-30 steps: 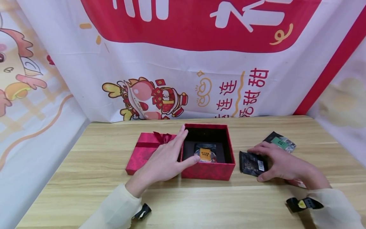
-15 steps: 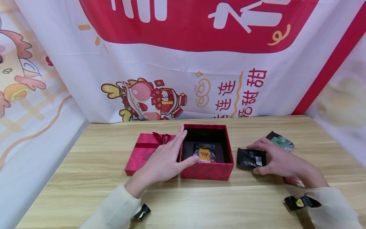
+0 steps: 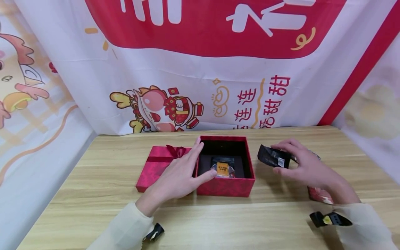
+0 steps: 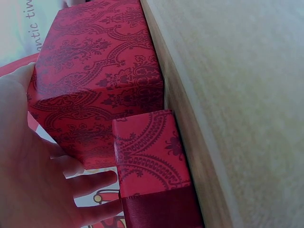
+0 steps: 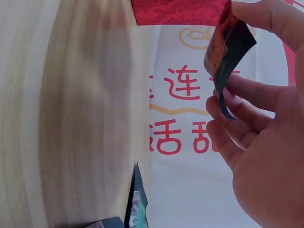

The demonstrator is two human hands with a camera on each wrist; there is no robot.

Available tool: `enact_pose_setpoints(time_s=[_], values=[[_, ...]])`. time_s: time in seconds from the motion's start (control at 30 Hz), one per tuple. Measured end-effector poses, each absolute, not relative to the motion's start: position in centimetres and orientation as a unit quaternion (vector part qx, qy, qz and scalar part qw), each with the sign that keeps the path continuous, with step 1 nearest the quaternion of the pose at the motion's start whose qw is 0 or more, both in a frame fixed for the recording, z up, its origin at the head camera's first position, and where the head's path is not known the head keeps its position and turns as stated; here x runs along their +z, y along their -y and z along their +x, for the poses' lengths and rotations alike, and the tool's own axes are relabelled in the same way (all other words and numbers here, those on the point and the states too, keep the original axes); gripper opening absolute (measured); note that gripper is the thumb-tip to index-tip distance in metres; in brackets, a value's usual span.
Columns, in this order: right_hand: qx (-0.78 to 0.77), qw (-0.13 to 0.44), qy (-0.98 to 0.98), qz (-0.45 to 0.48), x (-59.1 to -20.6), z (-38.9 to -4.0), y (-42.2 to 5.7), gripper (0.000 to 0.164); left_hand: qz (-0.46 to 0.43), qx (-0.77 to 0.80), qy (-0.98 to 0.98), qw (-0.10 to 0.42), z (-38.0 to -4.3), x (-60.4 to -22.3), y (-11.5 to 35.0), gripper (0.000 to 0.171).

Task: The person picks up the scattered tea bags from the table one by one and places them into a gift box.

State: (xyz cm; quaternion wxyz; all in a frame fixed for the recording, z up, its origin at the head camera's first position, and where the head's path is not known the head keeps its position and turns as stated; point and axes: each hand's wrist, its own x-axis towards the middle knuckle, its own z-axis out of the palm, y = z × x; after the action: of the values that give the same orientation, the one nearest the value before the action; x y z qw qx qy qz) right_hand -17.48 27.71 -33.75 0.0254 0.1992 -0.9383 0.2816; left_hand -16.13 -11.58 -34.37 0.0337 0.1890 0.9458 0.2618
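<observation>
An uncovered red patterned gift box [image 3: 223, 188] stands mid-table, with a dark sachet [image 3: 223, 168] bearing an orange label inside. My left hand [image 3: 181, 175] lies along the box's left side. Its thumb reaches over the front rim and its fingers stretch out fairly straight. In the left wrist view, the thumb touches the box's edge. My right hand [image 3: 307, 166] pinches a black sachet [image 3: 270, 156] between thumb and fingers, right of the box and raised off the table. That sachet looks bent in the right wrist view, its orange label [image 5: 216, 54] turned partly to the camera.
Left of the box lies its red lid [image 3: 153, 170] with a dark red ribbon bow. A red-printed sachet [image 3: 320, 195] is partly under the right forearm. Behind the right hand, another sachet [image 3: 315, 155] is mostly hidden. A printed cloth [image 3: 168, 66] hangs behind the table.
My right hand has lifted the black sachet off the table and tilted it, shifting slightly toward the box. My left hand and the box stay in place.
</observation>
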Motion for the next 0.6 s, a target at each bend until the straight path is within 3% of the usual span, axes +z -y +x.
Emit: enact_pose_setpoints(time_s=[0.6], values=[[0.296,0.063,0.931,0.203,-31.2,-17.6,-25.0,0.065,0.192,0.265,-0.944,0.033,-16.2,-34.4,11.8,0.107]])
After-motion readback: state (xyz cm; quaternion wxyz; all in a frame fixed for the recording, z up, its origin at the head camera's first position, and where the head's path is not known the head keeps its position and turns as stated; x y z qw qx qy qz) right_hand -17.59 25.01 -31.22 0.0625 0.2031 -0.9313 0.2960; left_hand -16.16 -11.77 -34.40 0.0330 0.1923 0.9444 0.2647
